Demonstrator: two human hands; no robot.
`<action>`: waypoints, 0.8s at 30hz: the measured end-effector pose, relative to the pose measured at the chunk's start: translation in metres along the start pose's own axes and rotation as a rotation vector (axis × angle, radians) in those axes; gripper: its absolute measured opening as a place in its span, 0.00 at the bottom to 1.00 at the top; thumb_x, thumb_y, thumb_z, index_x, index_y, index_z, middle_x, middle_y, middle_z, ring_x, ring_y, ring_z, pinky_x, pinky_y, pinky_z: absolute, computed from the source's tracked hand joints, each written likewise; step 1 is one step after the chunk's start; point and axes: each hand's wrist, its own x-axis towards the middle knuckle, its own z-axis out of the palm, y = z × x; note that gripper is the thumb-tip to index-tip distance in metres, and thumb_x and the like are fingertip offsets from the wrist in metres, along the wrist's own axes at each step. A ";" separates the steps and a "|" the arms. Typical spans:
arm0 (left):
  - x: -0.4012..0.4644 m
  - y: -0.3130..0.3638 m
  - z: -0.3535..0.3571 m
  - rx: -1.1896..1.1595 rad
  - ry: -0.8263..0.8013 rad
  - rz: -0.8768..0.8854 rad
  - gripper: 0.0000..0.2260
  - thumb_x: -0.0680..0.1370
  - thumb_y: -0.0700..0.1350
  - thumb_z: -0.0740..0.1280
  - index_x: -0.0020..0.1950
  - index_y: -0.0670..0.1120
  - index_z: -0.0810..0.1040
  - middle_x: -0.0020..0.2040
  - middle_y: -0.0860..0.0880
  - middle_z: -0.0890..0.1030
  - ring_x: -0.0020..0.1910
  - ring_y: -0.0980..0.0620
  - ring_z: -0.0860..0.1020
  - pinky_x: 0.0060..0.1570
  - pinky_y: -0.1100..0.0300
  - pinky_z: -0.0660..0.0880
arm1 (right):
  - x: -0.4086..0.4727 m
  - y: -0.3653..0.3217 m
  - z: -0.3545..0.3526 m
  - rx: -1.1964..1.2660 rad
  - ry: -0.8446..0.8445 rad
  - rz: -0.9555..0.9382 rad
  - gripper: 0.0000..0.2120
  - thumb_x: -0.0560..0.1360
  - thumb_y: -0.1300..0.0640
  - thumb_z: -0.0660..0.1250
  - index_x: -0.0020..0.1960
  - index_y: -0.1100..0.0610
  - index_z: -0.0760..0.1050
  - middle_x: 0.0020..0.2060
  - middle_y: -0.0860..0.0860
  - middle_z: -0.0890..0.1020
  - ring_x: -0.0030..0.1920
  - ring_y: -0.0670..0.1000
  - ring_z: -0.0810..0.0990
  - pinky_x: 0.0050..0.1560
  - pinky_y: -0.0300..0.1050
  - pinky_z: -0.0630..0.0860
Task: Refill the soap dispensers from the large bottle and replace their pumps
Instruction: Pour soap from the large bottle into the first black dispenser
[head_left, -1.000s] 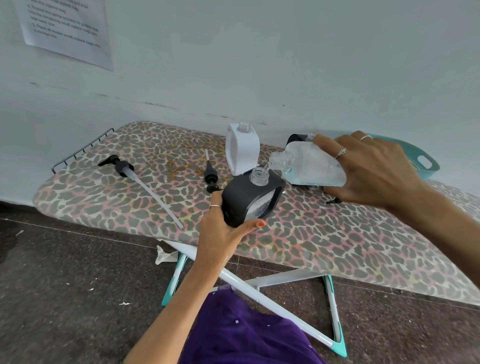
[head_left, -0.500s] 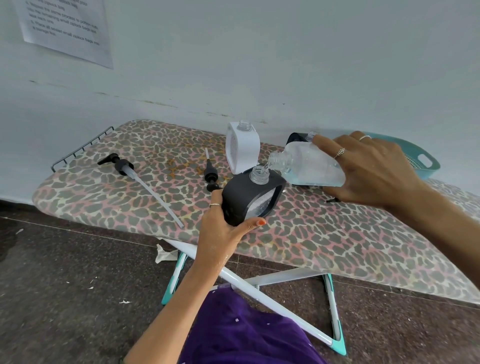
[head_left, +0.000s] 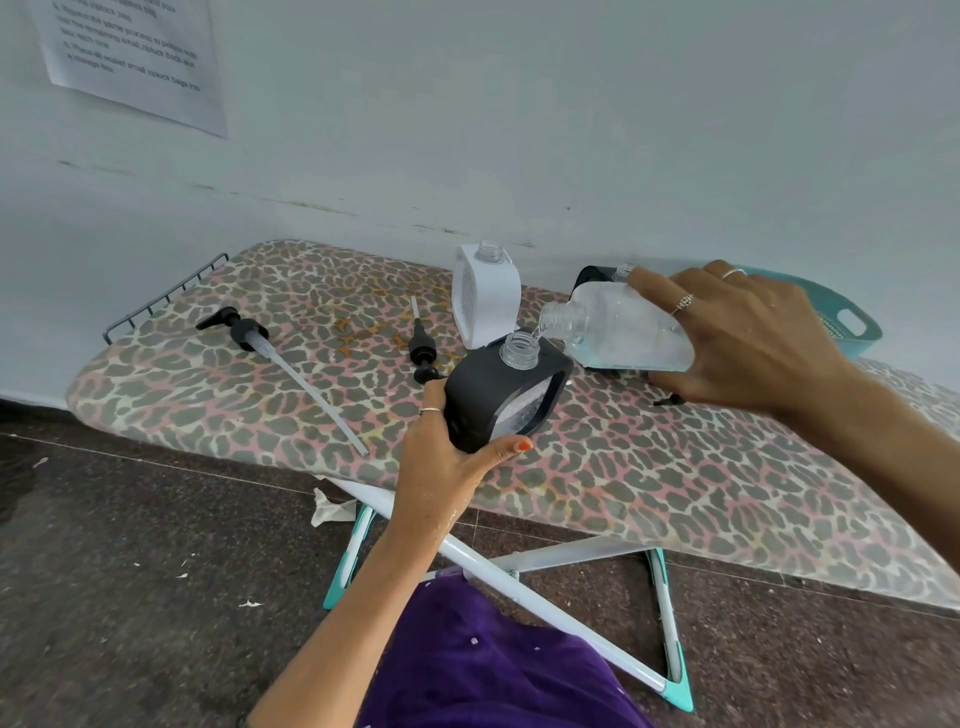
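My left hand (head_left: 447, 457) grips a black soap dispenser (head_left: 504, 397), tilted, its clear open neck up. My right hand (head_left: 743, 338) holds the large clear bottle (head_left: 618, 330) on its side, its mouth just above the dispenser's neck, with clear liquid running in. A white dispenser (head_left: 484, 297) stands open-necked behind. Another black dispenser (head_left: 592, 278) sits mostly hidden behind the large bottle. A long pump (head_left: 270, 353) lies at left, and a short black pump (head_left: 422, 349) lies near the white dispenser.
Everything rests on a leopard-print ironing board (head_left: 675, 467) against a white wall, with a wire rack (head_left: 156, 304) at its left end. A teal basket (head_left: 852, 325) sits at the far right. A small black part (head_left: 670, 400) lies under my right wrist.
The large bottle's mouth has edged slightly nearer the dispenser's neck. Both hands stay almost in place.
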 end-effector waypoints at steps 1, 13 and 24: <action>0.000 -0.001 0.000 -0.001 -0.005 -0.004 0.37 0.59 0.69 0.74 0.62 0.56 0.68 0.51 0.53 0.82 0.44 0.49 0.85 0.40 0.44 0.82 | 0.000 0.000 0.000 0.000 0.001 0.000 0.35 0.61 0.44 0.76 0.64 0.54 0.70 0.40 0.57 0.82 0.39 0.61 0.80 0.33 0.43 0.62; 0.001 0.000 0.001 0.011 -0.002 -0.004 0.31 0.59 0.69 0.74 0.57 0.62 0.68 0.47 0.51 0.83 0.39 0.49 0.85 0.36 0.44 0.82 | 0.000 -0.001 0.002 0.021 -0.004 -0.018 0.37 0.61 0.44 0.77 0.65 0.52 0.66 0.40 0.58 0.82 0.38 0.62 0.81 0.32 0.43 0.65; 0.001 0.002 0.000 0.054 0.011 0.036 0.34 0.60 0.69 0.73 0.59 0.55 0.68 0.48 0.57 0.82 0.45 0.53 0.84 0.40 0.48 0.83 | 0.001 0.001 0.002 0.002 -0.017 -0.006 0.36 0.61 0.44 0.76 0.65 0.53 0.69 0.40 0.57 0.81 0.39 0.61 0.80 0.32 0.43 0.62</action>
